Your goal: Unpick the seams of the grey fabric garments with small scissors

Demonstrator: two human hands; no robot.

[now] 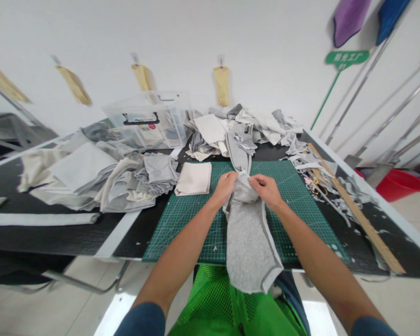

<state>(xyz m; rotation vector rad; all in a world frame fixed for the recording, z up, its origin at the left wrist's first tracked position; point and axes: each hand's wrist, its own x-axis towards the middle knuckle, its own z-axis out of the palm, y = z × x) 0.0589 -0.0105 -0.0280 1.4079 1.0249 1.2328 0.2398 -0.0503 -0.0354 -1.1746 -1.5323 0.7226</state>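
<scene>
At left, a long white rolled strip of fabric (42,219) lies on a black-topped table (133,238), below a loose pile of cream and grey cloth pieces (84,163). A clear plastic storage box with black handles (133,133) stands behind that pile, near the white wall. Next comes a folded cream cloth square (193,178), resting at the upper left corner of a green gridded cutting mat (175,214). At centre, the fingers of the left hand (226,185) pinch the upper left edge of a long light grey cloth (250,242), which lies across the mat and hangs over the near edge of the table. The fingers of the right hand (266,189) pinch its upper right edge. Beyond both hands sits a heap of white and grey cloth (210,130). At right, a flat wooden strip (357,210) slants among pale fabric scraps (336,191), with a red plastic bucket (401,184) past the table.
</scene>
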